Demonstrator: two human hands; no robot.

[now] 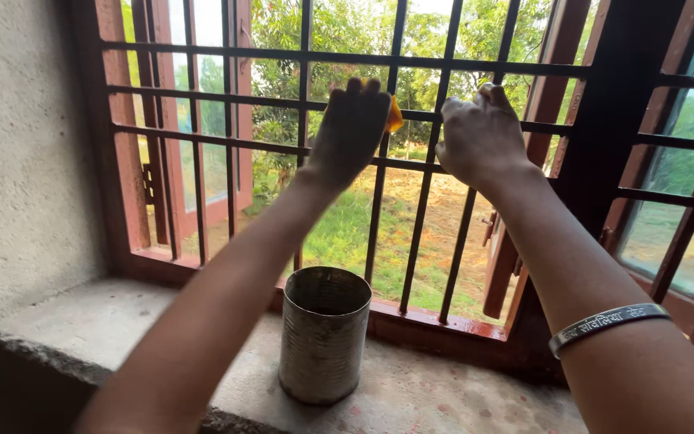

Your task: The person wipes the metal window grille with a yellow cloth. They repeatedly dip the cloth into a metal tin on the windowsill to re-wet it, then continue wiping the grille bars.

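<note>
One barred window grille (411,153) spans the opening. One metal can (324,333) stands on the sill below it. Two hands at the grille: left hand (351,128) grasping one orange pad (394,115) against a bar; right hand (479,137) clenched around a bar. One bangle (608,323) below the grille, on the right forearm.

Home interior, at a window in a rural house: rough plastered wall (18,153) at left, stone sill (443,394) along the bottom, reddish-brown barred window grille (299,149) across the centre, trees and grassy yard (347,233) beyond.
</note>
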